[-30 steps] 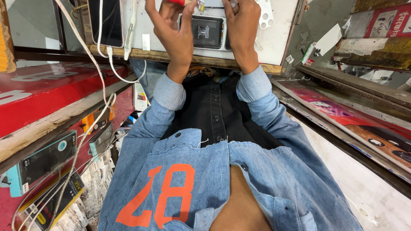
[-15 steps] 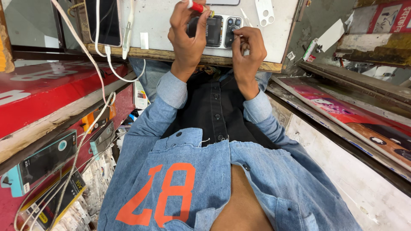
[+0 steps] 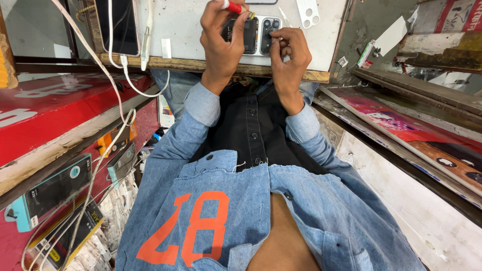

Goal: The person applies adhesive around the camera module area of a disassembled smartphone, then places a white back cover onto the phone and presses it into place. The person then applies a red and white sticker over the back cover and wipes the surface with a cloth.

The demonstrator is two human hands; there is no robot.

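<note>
A dark phone with its camera lenses showing lies on a white work board at the top of the view. My left hand rests on the phone's left part and holds a red-handled screwdriver, its tip pointing at the phone. To the right, my right hand has its fingertips pinched together at the camera block; whether something tiny is between them cannot be told. Both arms wear blue denim sleeves.
A second phone with white cables lies at the board's left. A white plate with round holes sits at the top right. Red shelves with boxed accessories stand to my left, printed sheets to my right.
Both hands came lower in view and closed in over the dark phone. The right hand moved onto the camera block with its fingers pinched. The left kept the red tool.
</note>
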